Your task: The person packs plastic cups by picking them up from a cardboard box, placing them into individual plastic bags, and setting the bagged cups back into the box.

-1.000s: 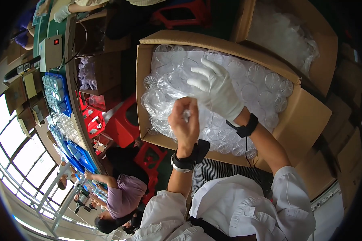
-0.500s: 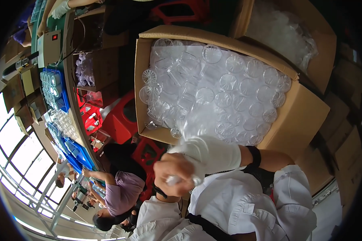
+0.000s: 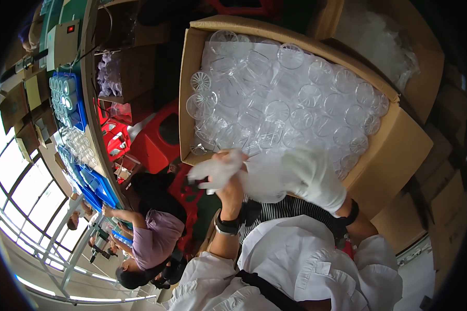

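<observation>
Close to the near edge of the box, my bare left hand [image 3: 231, 189] is closed on a crumpled white cloth [image 3: 218, 173]. My right hand [image 3: 316, 179] wears a white glove and is just right of it. Between the two hands a translucent piece [image 3: 264, 182], blurred by motion, looks like a clear cup held by the right hand. The right fingertips are smeared. Beyond my hands, an open cardboard box [image 3: 189, 72] holds many clear cups [image 3: 277, 110] with ribbed round bases, some upended and some on their sides, over white sheets.
Another carton [image 3: 430, 67] with clear plastic film stands at the far right. On the left runs a workbench [image 3: 91, 124] with blue trays [image 3: 106, 189], clear cups and a grey control box [image 3: 66, 44]. Red stools [image 3: 155, 142] and a co-worker in a purple shirt [image 3: 158, 241] are nearby.
My right hand has drawn back and to the right from over the box, bringing the clear piece nearer. The left hand has risen towards the box edge, with the white cloth spread more.
</observation>
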Action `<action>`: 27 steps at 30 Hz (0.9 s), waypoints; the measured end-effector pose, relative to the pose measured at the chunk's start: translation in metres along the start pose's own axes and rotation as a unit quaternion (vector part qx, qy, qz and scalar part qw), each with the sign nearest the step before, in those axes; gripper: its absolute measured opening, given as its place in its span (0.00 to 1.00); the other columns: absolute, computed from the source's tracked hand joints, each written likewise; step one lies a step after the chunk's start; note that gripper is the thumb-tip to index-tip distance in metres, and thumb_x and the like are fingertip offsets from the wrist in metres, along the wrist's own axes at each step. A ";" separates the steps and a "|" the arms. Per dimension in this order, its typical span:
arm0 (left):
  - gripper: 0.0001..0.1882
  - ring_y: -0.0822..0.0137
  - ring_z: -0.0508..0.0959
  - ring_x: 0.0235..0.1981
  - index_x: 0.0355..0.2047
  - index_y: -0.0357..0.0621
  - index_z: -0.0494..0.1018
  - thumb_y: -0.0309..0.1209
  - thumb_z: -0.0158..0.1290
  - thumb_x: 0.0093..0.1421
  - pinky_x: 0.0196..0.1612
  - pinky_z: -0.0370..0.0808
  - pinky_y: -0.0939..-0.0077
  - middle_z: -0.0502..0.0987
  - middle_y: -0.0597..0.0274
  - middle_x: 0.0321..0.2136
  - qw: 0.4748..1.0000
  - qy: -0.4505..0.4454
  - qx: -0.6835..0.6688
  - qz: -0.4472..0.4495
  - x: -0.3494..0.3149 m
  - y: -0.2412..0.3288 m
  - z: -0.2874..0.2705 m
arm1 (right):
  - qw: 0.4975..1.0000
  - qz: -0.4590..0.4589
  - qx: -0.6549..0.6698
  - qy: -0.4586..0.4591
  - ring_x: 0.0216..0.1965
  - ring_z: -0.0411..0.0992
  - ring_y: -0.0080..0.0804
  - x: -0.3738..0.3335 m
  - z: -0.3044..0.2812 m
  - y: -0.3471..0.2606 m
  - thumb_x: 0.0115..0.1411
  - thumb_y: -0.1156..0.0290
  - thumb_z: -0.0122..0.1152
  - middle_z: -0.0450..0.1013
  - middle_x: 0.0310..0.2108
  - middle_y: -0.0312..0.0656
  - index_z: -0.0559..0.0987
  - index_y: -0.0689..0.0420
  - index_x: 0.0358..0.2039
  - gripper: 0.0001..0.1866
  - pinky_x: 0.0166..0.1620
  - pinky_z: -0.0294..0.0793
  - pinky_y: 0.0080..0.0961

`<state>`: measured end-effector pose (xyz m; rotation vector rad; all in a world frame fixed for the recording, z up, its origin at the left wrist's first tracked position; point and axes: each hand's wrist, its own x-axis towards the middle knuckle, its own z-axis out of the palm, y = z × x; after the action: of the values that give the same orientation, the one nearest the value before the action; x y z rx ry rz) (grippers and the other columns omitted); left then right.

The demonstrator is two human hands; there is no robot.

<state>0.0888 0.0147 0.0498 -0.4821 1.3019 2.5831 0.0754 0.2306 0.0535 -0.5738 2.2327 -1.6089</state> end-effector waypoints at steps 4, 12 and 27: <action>0.32 0.57 0.74 0.32 0.45 0.44 0.65 0.21 0.57 0.35 0.24 0.73 0.70 0.69 0.51 0.39 0.659 -0.110 0.743 0.042 0.037 -0.018 0.048 | 0.965 0.047 -0.258 0.010 0.40 0.66 0.44 -0.029 0.010 0.035 0.37 0.70 0.65 0.65 0.40 0.44 0.71 0.55 0.40 0.25 0.39 0.67 0.37; 0.35 0.56 0.75 0.31 0.48 0.45 0.63 0.22 0.57 0.34 0.24 0.73 0.69 0.64 0.56 0.48 0.669 -0.130 0.720 0.130 0.032 -0.015 0.003 | 0.972 0.045 -0.219 0.067 0.41 0.66 0.43 0.005 0.007 0.030 0.34 0.77 0.66 0.65 0.43 0.43 0.70 0.55 0.45 0.31 0.42 0.67 0.32; 0.33 0.54 0.75 0.35 0.46 0.45 0.65 0.25 0.62 0.35 0.31 0.75 0.68 0.62 0.54 0.51 0.730 0.032 0.674 0.104 0.026 -0.005 0.000 | 0.985 -0.038 -0.125 0.116 0.43 0.68 0.37 0.092 0.001 0.011 0.36 0.73 0.68 0.66 0.46 0.42 0.68 0.53 0.48 0.34 0.43 0.71 0.31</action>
<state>0.0662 0.0183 0.0362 -0.0919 2.7902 1.0391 -0.0049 0.1863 0.0403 -0.5646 2.6397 -1.5090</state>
